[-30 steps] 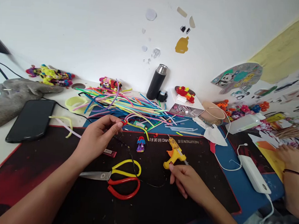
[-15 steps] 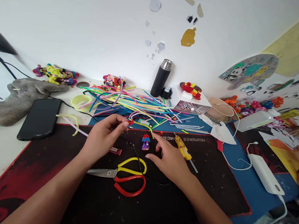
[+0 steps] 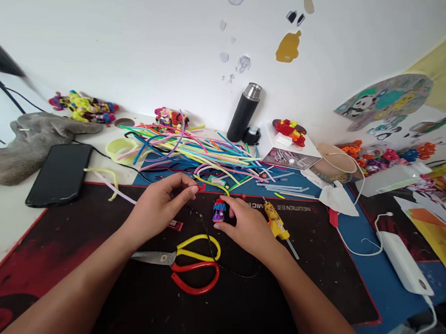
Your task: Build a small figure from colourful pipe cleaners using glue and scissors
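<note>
My left hand (image 3: 165, 199) is closed in a pinch, with a small red bent piece of pipe cleaner (image 3: 201, 187) sticking out between thumb and fingertips. Over the black mat, my right hand (image 3: 248, 225) has its thumb and forefinger at the two ends of a little red, blue and purple pipe-cleaner figure (image 3: 218, 211). Scissors (image 3: 195, 263) with one yellow and one red handle lie below both hands. A yellow glue gun (image 3: 276, 220) rests to the right of my right hand. Just beyond the hands, a yellow-green pipe cleaner (image 3: 212, 184) stretches across.
A heap of coloured pipe cleaners (image 3: 190, 153) spreads behind the mat (image 3: 314, 271). Further back stand a black thermos (image 3: 243, 113) and a white box (image 3: 293, 155). A phone (image 3: 60, 176) lies at left, a white power bank (image 3: 407, 264) at right. Clear glue sticks (image 3: 289, 189) lie beyond the glue gun.
My right hand has moved left and let go of the yellow-green pipe cleaner's end, and its fingers are now at the small figure. My left hand still pinches the red piece. The view has shifted slightly.
</note>
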A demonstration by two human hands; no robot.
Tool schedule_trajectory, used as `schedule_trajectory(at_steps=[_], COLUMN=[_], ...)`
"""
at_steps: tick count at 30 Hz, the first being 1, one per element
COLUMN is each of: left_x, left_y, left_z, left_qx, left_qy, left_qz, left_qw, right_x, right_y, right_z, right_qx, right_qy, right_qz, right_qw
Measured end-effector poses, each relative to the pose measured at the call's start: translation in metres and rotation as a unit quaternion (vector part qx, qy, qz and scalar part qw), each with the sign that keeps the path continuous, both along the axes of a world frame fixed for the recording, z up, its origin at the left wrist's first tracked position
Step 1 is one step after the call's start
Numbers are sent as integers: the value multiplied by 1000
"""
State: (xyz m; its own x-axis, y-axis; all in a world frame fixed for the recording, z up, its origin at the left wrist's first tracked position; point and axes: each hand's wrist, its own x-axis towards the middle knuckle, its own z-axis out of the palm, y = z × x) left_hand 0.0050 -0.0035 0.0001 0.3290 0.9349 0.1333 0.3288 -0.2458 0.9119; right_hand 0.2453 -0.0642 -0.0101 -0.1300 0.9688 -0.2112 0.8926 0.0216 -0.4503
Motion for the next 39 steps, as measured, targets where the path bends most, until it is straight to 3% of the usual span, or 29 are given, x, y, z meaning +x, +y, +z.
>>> schedule_trajectory(at_steps=[9,19,28,39], left_x=[-4,-16,-23,-20], left_y=[3,8,6,4], left_z=[-3,6,19,19], left_qx=[-35,-46,-58,-86], left_qy=[32,79,66,59], left_qz=[-39,-57,-66,-63], left_qw=[998,994,994,993], right_x=[1,-9,-25,-24], right_y=[-4,11,20,14], right_z=[-6,-1,-3,-11], right_qx=[44,81,31,25], right_qy=[54,168,376,360], right_qz=[-1,-39,-83,-71], right_qw=[998,982,923,930])
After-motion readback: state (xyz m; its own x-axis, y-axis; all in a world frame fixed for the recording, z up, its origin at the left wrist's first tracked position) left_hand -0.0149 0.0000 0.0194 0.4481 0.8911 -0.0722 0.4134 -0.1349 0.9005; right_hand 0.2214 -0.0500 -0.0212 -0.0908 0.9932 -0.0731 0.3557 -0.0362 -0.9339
